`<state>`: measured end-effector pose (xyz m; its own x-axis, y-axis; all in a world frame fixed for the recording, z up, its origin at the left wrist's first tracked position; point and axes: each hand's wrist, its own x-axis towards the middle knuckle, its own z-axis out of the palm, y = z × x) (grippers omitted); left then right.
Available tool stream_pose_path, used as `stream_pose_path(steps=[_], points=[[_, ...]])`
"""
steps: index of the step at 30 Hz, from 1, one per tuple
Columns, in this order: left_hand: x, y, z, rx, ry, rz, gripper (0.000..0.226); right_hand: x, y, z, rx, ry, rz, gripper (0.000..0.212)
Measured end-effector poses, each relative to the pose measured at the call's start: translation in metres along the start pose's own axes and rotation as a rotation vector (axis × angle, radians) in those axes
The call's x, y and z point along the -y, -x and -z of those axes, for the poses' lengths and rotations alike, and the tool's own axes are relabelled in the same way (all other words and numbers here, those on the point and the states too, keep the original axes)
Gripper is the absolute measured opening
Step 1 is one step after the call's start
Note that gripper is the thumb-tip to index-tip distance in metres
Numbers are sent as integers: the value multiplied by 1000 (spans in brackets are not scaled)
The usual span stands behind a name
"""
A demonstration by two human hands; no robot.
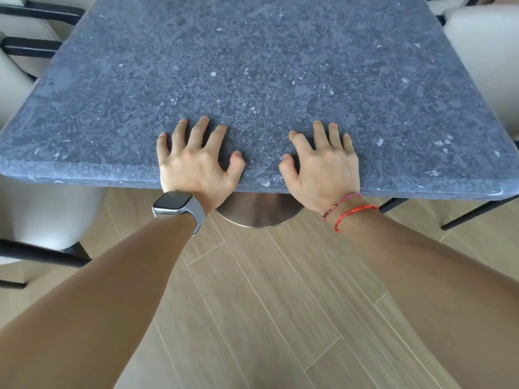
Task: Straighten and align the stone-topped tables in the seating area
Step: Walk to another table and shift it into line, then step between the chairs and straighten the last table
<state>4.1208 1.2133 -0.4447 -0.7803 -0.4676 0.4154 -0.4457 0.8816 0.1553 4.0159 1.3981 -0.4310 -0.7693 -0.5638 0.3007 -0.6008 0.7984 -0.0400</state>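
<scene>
Head view: left hand (pixel 196 164), right hand (pixel 323 167) splayed wide, fingertips (pixel 204 119) pressing stone counter (pixel 252 66) near edge, gripping nothing. Risk: hands slip under push; heavy counter bumps adjacent chairs (pixel 488 57).

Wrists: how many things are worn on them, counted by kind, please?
Watch, left wrist: 1
Bracelets, right wrist: 2
Total: 3
</scene>
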Motion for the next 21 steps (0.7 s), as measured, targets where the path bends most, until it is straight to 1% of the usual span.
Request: stream_pose_path(steps=[2,4,5,7,9,11,12,14,15,18,21], points=[[-2,-3,8,93,10,26,68,2,0,4,24,-27,-16,50],[-4,-6,21,248,45,36,73,8,5,17,35,-94,-60,54],[-4,-6,28,315,103,42,77,10,9,26,55,-162,-109,55],[-4,-7,49,419,350,101,85,12,13,47,129,-386,-232,49],[-6,-3,78,451,711,219,82,11,19,73,177,-594,-358,48],[-13,8,108,492,1021,278,65,12,30,99,193,-707,-424,47],[-17,12,121,523,1092,267,54,14,37,111,206,-734,-434,46],[-23,20,148,567,1148,227,34,16,51,136,206,-776,-455,43],[-25,23,161,567,1186,220,32,17,58,150,195,-808,-466,42],[-32,29,203,536,1276,261,46,20,78,189,151,-907,-522,38],[-41,36,245,540,1356,227,42,24,101,230,84,-1064,-633,34]])
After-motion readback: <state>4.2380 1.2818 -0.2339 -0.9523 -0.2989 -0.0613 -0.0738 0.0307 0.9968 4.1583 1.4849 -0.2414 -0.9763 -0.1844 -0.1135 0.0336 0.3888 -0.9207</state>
